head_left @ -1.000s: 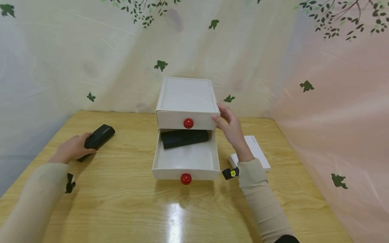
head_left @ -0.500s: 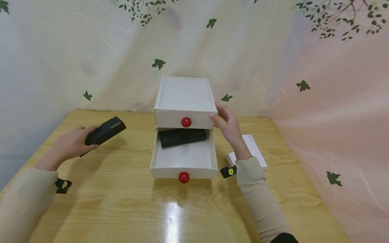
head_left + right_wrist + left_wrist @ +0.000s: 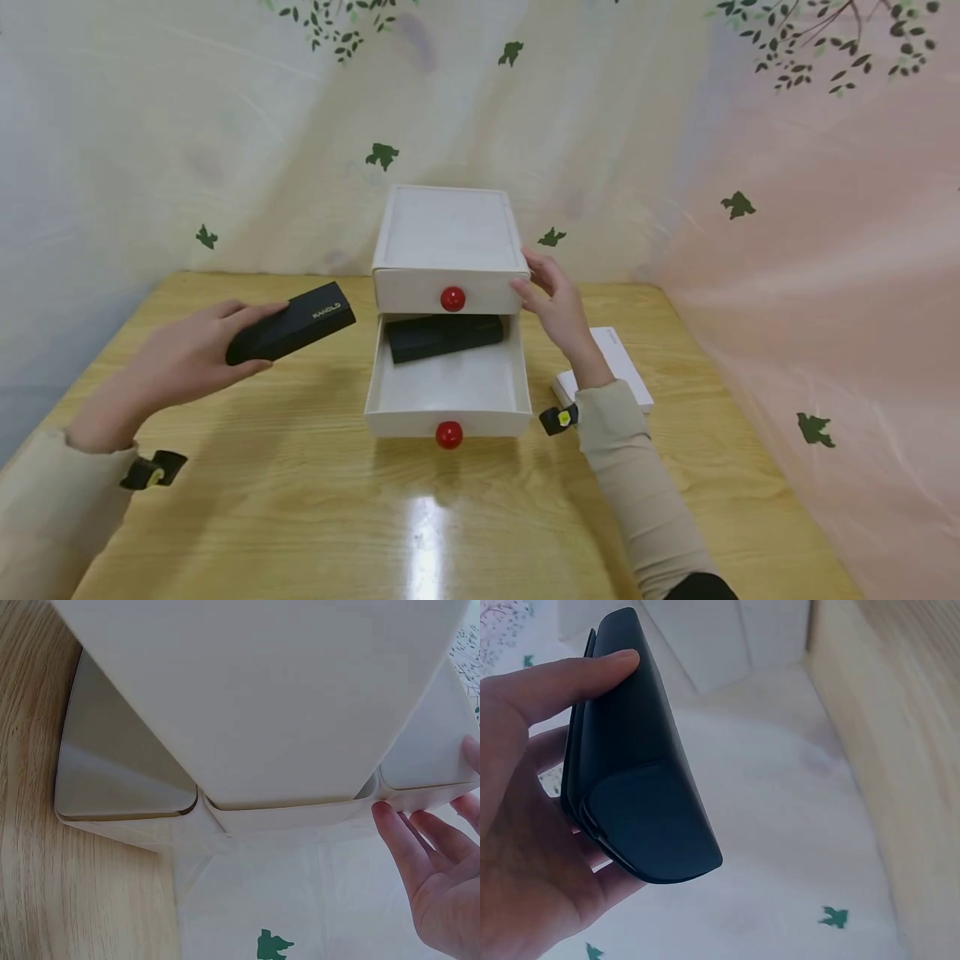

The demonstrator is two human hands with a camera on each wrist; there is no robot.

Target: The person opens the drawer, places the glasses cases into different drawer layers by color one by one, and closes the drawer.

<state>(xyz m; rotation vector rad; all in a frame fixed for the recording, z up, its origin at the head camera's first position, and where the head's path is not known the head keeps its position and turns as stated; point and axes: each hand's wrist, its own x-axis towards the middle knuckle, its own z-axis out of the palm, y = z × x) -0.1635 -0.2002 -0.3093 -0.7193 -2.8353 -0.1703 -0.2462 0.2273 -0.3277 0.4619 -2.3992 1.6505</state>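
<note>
My left hand (image 3: 187, 354) grips a black glasses case (image 3: 292, 323) with pale lettering, raised over the left of the table. In the left wrist view, the glasses case (image 3: 641, 787) shows its end and folded flap, with a finger across its top. At the centre stands a white two-drawer box (image 3: 450, 229) with red knobs. Its lower drawer (image 3: 457, 387) is pulled out, and another black case (image 3: 446, 336) lies at the back of it. My right hand (image 3: 558, 312) touches the box's upper right corner, thumb at the front and fingers along the side, as the right wrist view's fingers (image 3: 401, 836) also show.
A white flat box (image 3: 621, 367) lies on the wooden table (image 3: 300, 517) right of the drawers, partly behind the right forearm. A pale curtain (image 3: 285, 150) with green leaves hangs behind the table and along its right side.
My left hand has lifted the black glasses case off the table and carried it right, toward the drawers. The right hand stays at the corner of the box.
</note>
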